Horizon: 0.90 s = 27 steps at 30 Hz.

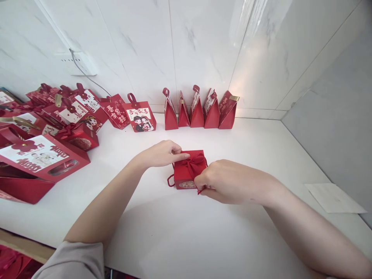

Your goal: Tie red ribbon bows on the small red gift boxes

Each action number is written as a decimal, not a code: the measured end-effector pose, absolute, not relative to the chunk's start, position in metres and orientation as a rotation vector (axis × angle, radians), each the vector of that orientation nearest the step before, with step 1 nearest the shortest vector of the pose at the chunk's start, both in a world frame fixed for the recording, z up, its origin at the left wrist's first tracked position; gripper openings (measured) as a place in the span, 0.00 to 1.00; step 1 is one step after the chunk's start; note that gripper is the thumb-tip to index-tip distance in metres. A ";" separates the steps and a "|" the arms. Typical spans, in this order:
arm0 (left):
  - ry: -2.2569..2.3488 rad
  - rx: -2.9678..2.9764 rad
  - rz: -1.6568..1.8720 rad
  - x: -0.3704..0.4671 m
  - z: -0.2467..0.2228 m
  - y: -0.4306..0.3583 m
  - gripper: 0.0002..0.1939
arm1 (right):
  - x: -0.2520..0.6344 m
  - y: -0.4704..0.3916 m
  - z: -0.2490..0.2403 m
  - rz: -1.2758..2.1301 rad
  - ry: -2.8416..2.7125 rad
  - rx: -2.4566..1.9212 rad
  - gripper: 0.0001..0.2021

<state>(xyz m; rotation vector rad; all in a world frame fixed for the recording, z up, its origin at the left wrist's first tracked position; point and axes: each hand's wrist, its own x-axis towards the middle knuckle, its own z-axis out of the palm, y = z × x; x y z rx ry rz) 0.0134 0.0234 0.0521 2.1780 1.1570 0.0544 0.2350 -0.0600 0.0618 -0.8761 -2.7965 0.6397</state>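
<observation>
A small red gift box (186, 183) with a gold pattern on its front sits on the white table. A red ribbon bow (194, 164) lies across its lid. My left hand (162, 154) is closed at the far left corner of the box, its thumb on the bow's left loop; its other fingertips are partly hidden. At the front right corner, my right hand (215, 180) pinches a ribbon tail, whose red tip shows below the fingers. A twisted red cord handle (170, 180) sticks out on the box's left side.
Several red triangular gift boxes (197, 112) stand in a row along the marble-patterned wall. More decorated boxes (43, 155) crowd the table's left side. A white sheet (335, 197) lies at the right, beside a grey panel (334, 104). A cable (87, 75) hangs from a wall socket.
</observation>
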 end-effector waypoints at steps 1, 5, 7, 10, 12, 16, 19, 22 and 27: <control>1.171 2.193 0.040 0.014 0.051 0.023 0.25 | 0.234 -0.060 0.061 0.641 -2.806 -0.885 0.10; 1.185 2.212 0.037 0.016 0.050 0.022 0.27 | 0.232 -0.059 0.059 0.630 -2.821 -0.888 0.10; 1.191 2.197 0.036 0.016 0.051 0.023 0.27 | 0.232 -0.059 0.058 0.617 -2.825 -0.899 0.10; 1.190 2.172 0.037 0.015 0.051 0.023 0.26 | 0.231 -0.059 0.056 0.635 -2.862 -0.968 0.09; 1.182 2.178 0.035 0.014 0.051 0.024 0.27 | 0.232 -0.059 0.056 0.686 -2.892 -1.052 0.09; 1.200 2.214 0.027 0.013 0.050 0.024 0.29 | 0.241 -0.055 0.067 1.093 -2.867 -1.108 0.06; 1.165 2.212 0.002 0.012 0.052 0.025 0.28 | 0.254 -0.045 0.080 1.511 -2.618 -1.050 0.07; 1.073 2.200 -0.049 0.010 0.057 0.027 0.26 | 0.264 -0.027 0.079 1.529 -2.285 -1.072 0.15; 1.015 2.065 0.031 0.010 0.060 0.028 0.24 | 0.263 0.001 0.050 1.156 -2.068 -1.345 0.23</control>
